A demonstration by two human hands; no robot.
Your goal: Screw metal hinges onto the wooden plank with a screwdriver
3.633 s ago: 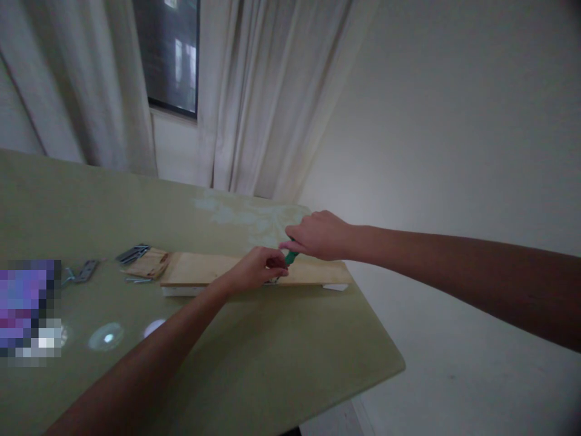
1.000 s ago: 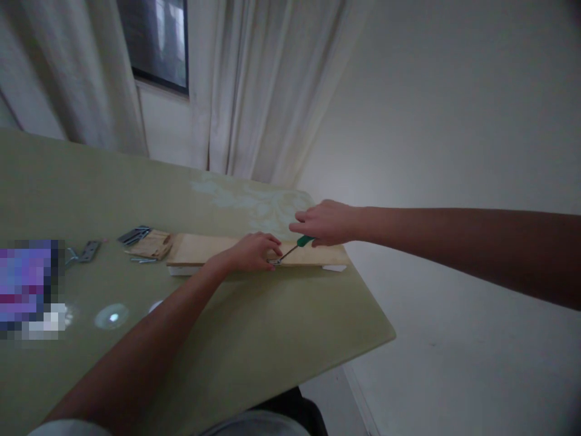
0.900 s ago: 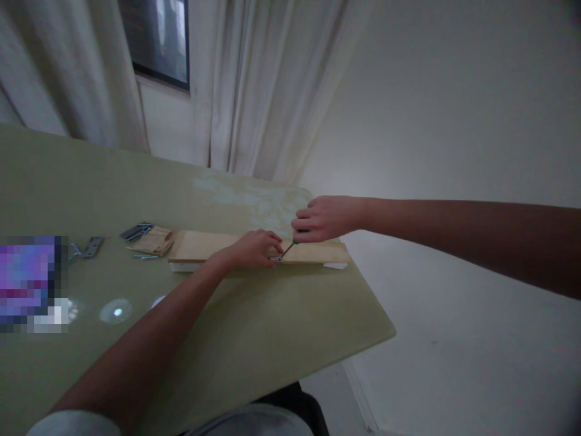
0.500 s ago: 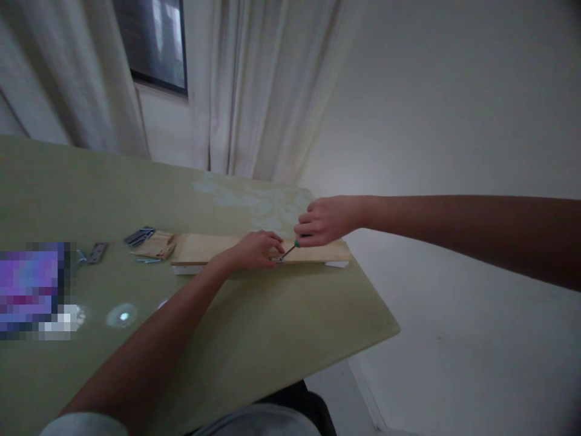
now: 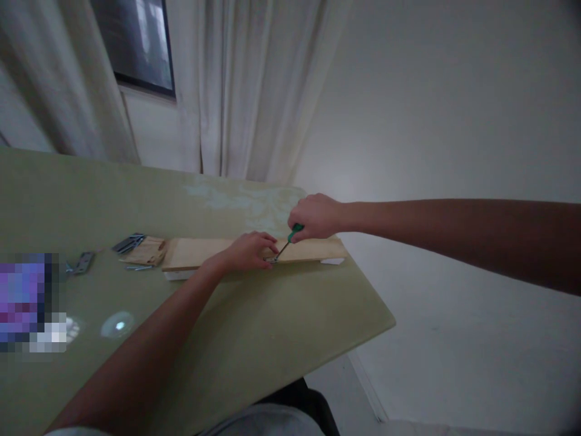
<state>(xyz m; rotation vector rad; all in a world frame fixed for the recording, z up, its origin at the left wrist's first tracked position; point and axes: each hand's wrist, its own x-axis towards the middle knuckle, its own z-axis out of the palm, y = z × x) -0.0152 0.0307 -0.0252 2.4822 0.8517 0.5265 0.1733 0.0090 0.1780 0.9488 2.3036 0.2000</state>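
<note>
We face a pale wall [image 5: 454,121], with our surface [image 5: 290,327] stretching left from it and curtains [image 5: 267,91] hanging behind, parted at a dark window [image 5: 140,42]. On the surface lies our long board [image 5: 193,251], flat, near the right-hand corner, with white pieces [image 5: 179,275] showing under its near edge. Well to its left sits a purple thing [image 5: 20,297], too pixelated to name.

Our left hand [image 5: 247,250] rests on the board, fingers bent; we cannot tell whether it pinches the fitting there. Our right hand [image 5: 315,217] is closed around the green handle of a screwdriver [image 5: 292,235], which slants down to the left, its tip at the fitting. Just beside the board's left end we have a brown packet [image 5: 144,250], with plates [image 5: 129,243] by it; another plate [image 5: 84,263] lies farther left. The small metal fitting [image 5: 271,260] is at the board's near edge, by our left fingertips. Thin screws [image 5: 138,267] lie just in front of the packet.
</note>
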